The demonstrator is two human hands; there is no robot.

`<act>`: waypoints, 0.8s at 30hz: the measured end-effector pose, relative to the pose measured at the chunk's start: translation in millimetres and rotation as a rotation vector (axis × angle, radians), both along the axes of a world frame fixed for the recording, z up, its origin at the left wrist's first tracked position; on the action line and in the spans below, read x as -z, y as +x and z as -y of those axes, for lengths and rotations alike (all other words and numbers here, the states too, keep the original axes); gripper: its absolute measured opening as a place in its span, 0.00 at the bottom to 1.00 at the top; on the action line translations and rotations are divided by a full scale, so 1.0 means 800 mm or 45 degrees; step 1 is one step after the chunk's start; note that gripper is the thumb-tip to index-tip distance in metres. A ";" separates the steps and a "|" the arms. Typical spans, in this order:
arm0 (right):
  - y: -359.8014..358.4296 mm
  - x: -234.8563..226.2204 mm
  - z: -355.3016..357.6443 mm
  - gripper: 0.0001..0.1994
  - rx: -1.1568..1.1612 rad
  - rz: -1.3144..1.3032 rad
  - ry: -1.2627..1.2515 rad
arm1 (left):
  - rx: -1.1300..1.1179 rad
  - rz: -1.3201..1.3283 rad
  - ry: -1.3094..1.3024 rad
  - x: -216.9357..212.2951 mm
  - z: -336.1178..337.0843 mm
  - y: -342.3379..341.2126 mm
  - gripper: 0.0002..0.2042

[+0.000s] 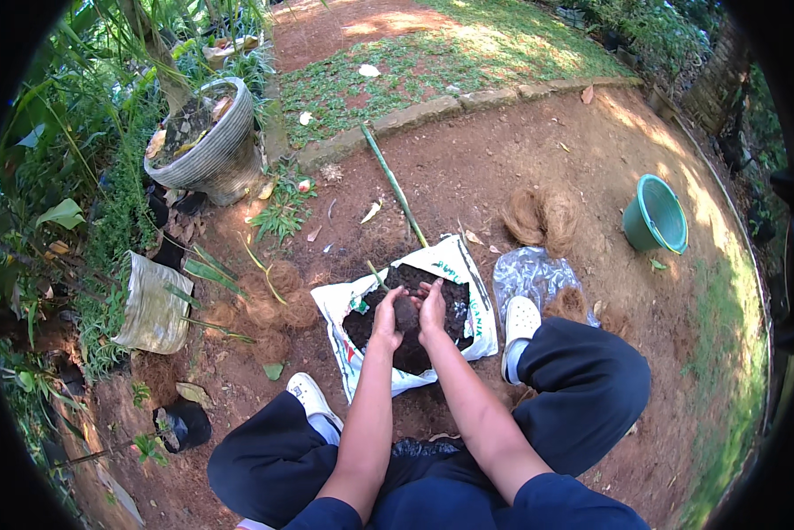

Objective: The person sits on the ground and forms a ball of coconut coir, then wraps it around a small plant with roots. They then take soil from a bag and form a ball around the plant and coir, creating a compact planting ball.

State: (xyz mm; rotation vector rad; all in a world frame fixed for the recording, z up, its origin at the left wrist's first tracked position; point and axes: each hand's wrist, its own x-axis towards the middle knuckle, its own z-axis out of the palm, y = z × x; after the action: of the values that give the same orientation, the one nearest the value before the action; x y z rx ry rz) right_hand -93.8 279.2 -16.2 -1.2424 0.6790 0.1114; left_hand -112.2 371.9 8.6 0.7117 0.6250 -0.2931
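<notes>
Over a white plastic sack (400, 382) of dark soil (359, 329), both my hands come together around a rounded clump of soil (406, 314). My left hand (386, 320) is closed around the clump's left side. Cupped against its right side is my right hand (431, 311), fingers bent inward. A short green stem (376, 276) sticks out beyond my left fingertips; whether it is set in the clump is hidden. The sack lies spread between my feet, its top folded outward around the soil.
A long green stick (395, 187) lies beyond the sack. Brown fibre (543, 219) and a clear plastic bag (534, 276) are at right, near a green bucket (655, 216). Left are more fibre (269, 300), cut stems, a black plant bag (183, 425) and a large potted plant (204, 146).
</notes>
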 end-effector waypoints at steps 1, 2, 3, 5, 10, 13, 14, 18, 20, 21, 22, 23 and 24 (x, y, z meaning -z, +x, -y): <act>0.002 0.012 0.010 0.29 -0.018 -0.080 0.032 | 0.027 -0.038 0.000 0.007 -0.010 -0.004 0.10; 0.005 0.024 0.017 0.23 -0.082 -0.120 -0.227 | 0.040 -0.019 0.113 0.014 -0.018 -0.008 0.11; 0.001 0.035 0.029 0.15 -0.175 -0.112 -0.555 | 0.036 -0.079 0.256 0.021 -0.024 -0.010 0.13; -0.005 0.056 0.037 0.15 -0.298 -0.084 -0.958 | 0.065 -0.088 0.553 0.034 -0.031 -0.013 0.16; -0.017 0.074 0.013 0.39 -0.757 0.154 -1.240 | 0.059 -0.189 0.806 0.056 -0.044 -0.019 0.24; -0.039 0.071 -0.007 0.43 -0.925 0.176 -1.329 | 0.037 -0.200 0.776 0.058 -0.049 -0.019 0.20; -0.046 0.071 -0.010 0.42 -0.969 0.214 -1.372 | 0.053 -0.196 0.790 0.058 -0.050 -0.019 0.20; -0.063 0.075 -0.013 0.35 -1.119 0.327 -1.469 | -0.038 -0.223 0.643 0.061 -0.051 -0.018 0.18; -0.061 0.079 -0.009 0.29 -1.169 0.360 -1.470 | -0.057 -0.218 0.528 0.064 -0.051 -0.017 0.17; -0.057 0.081 -0.006 0.26 -1.187 0.375 -1.461 | -0.075 -0.224 0.466 0.067 -0.051 -0.016 0.16; -0.054 0.082 -0.003 0.23 -1.202 0.381 -1.461 | -0.077 -0.193 0.434 0.069 -0.051 -0.015 0.16; -0.050 0.084 0.000 0.22 -1.151 0.399 -1.422 | -0.085 -0.175 0.403 0.070 -0.050 -0.014 0.15; -0.048 0.085 0.003 0.20 -1.097 0.407 -1.394 | -0.083 -0.192 0.368 0.071 -0.050 -0.013 0.14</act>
State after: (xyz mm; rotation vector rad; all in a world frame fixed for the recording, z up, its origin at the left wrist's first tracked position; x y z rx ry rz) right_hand -132.0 276.5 -84.4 -2.4854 -0.1987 0.2590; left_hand -122.8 412.1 -48.0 0.9500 0.8427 -0.1982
